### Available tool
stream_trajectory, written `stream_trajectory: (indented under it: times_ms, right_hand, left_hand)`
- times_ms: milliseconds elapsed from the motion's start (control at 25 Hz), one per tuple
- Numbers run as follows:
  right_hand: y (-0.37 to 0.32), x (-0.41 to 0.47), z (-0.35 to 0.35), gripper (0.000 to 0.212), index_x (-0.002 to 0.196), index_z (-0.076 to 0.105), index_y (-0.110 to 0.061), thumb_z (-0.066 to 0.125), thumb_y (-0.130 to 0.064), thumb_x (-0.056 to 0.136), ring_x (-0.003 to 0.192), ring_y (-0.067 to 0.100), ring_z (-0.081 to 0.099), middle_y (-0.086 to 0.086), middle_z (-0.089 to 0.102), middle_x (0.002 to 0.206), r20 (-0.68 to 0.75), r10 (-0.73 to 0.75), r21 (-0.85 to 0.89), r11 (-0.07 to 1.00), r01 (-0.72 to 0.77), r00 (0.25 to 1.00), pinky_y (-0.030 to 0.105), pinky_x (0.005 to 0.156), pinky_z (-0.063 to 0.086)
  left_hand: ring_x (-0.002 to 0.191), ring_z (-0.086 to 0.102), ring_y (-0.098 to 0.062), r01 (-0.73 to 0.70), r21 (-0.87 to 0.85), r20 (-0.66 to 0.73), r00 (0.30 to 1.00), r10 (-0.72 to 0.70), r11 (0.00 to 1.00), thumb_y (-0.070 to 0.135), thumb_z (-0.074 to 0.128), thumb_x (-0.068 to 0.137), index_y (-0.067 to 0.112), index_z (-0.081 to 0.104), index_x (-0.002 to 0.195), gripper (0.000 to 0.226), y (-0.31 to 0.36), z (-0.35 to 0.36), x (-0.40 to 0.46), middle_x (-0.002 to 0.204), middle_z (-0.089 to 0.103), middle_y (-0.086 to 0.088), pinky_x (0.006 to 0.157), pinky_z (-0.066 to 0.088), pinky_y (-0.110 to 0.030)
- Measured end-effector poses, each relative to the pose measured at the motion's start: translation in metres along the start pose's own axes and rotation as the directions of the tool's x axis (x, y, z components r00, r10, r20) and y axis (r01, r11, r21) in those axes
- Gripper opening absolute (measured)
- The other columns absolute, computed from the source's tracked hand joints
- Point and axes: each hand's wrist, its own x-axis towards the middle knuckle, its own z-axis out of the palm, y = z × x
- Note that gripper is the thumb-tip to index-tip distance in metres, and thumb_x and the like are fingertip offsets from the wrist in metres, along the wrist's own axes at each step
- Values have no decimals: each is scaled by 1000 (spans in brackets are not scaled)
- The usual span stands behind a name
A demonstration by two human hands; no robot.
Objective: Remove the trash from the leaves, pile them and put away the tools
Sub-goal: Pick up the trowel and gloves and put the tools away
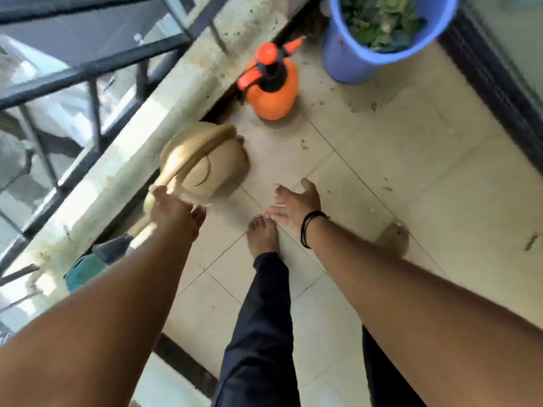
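On the tiled balcony floor (367,177), the left hand (173,211) reached toward the tan dustpan (202,163) beside the concrete ledge (123,174); blur hid whether it gripped it. The right hand (293,204) hovered with fingers spread, holding nothing. Farther along the ledge stood an orange sprayer (271,83), and just beside it, at the far edge, a blue bucket (352,63) held the leaves (382,22).

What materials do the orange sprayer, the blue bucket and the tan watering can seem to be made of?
Orange sprayer: likely moulded plastic, smooth, uniform bright colour. Blue bucket: probably plastic, thin wall, even matte colour. Tan watering can: apparently plastic too, with a soft sheen and rounded moulded shapes; blur leaves this uncertain.
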Motion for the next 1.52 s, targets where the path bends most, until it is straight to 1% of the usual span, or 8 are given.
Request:
stream_trajectory:
  times_ms: [160, 320, 560, 720, 920, 1160, 1320, 1520]
  right_hand:
    - [24, -30, -115, 63, 149, 31, -14, 65, -9, 96, 89, 40, 67, 25, 62, 106, -142, 110, 319, 946, -60, 984, 54, 95, 52]
    - [38, -63, -212, 34, 125, 56, -6, 68, -10, 94, 80, 37, 68, 19, 68, 93, -174, 116, 498, 867, -14, 978, 43, 72, 58]
    - [16, -136, -417, 12, 104, 68, -4, 66, -9, 94, 71, 27, 66, 15, 71, 89, -295, 46, 638, 753, 161, 954, 34, 63, 60]
    - [26, -260, -550, 7, 89, 64, -6, 64, -7, 95, 58, 21, 55, 12, 60, 72, -347, 69, 682, 703, 201, 935, 28, 57, 53]
    - [54, -442, -692, 10, 100, 68, -3, 59, -6, 99, 57, 22, 56, 11, 62, 74, -512, 12, 708, 572, 414, 859, 24, 52, 51]
    - [89, -531, -774, 18, 104, 73, -8, 58, -16, 100, 68, 23, 63, 8, 68, 81, -678, 238, 735, 227, 639, 695, 31, 66, 54]
    - [101, -556, -798, 23, 103, 71, -4, 50, -13, 101, 72, 27, 63, 12, 67, 88, -643, 401, 721, 28, 693, 653, 35, 69, 55]
    - [117, -598, -835, 25, 107, 71, -3, 48, -11, 101, 74, 26, 64, 10, 69, 85, -662, 514, 579, -110, 808, 545, 35, 68, 55]
  left_hand:
    - [62, 60, -24, -212, 495, 258, 962, 90, 843, 56, 43, 103, 11, 49, 108, 46, -116, 32, -88, 95, 62, -14, 54, 55, -32]
    - [60, 61, -20, -454, 760, 564, 816, -125, 465, 38, 53, 104, 10, 55, 112, 29, -229, 55, -194, 81, 67, -6, 53, 53, -28]
    - [60, 66, -18, -830, 546, 810, 557, -181, -110, 36, 61, 99, 18, 66, 113, 23, -336, 107, -357, 83, 70, -2, 51, 51, -26]
    - [75, 73, -23, -797, 235, 812, 476, -338, -557, 42, 65, 94, 32, 65, 105, 15, -357, 89, -479, 85, 74, 1, 59, 54, -28]
    - [56, 61, -15, -902, 45, 800, 290, -526, -428, 20, 67, 93, 22, 69, 96, 4, -393, 60, -690, 74, 67, 0, 49, 41, -23]
    - [52, 61, -13, -961, -165, 811, -4, -585, -223, 15, 64, 98, 19, 69, 92, 9, -459, 100, -855, 74, 67, -4, 55, 46, -26]
    - [62, 64, -18, -925, -255, 665, 44, -745, -282, 44, 74, 74, 32, 73, 95, 24, -506, 129, -909, 82, 72, -6, 58, 45, -29]
    - [63, 62, -8, -860, -440, 350, 102, -931, -260, 20, 72, 92, 25, 66, 105, 15, -645, 95, -957, 90, 68, -3, 50, 42, -22]
